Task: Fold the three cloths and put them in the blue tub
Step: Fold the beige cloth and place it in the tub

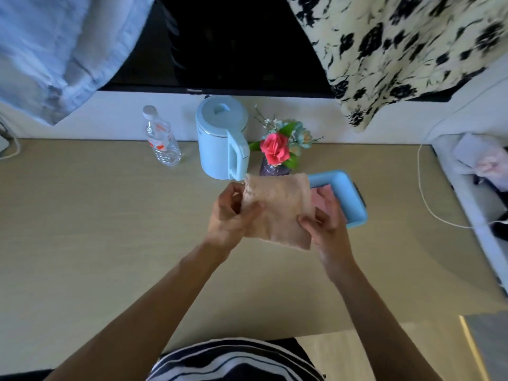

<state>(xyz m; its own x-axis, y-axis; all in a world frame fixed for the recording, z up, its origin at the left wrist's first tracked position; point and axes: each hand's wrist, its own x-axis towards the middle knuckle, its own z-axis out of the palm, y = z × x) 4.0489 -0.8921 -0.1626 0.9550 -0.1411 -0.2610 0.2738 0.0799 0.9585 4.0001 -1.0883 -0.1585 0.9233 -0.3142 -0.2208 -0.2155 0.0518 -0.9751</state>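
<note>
- Two hands on one peach cloth, held above the surface at frame centre: left hand pinching the lacy left edge, right hand pinching the lower right corner.
- Blue tub just right of it, already holding a pink cloth.
- Best done by matching edges squarely, keeping both grips tight, then lowering flat onto the pink one.

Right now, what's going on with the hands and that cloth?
Left hand and right hand both gripping the peach cloth, held above the table. Pink cloth already in the blue tub. Kettle behind, not blocking.
</note>
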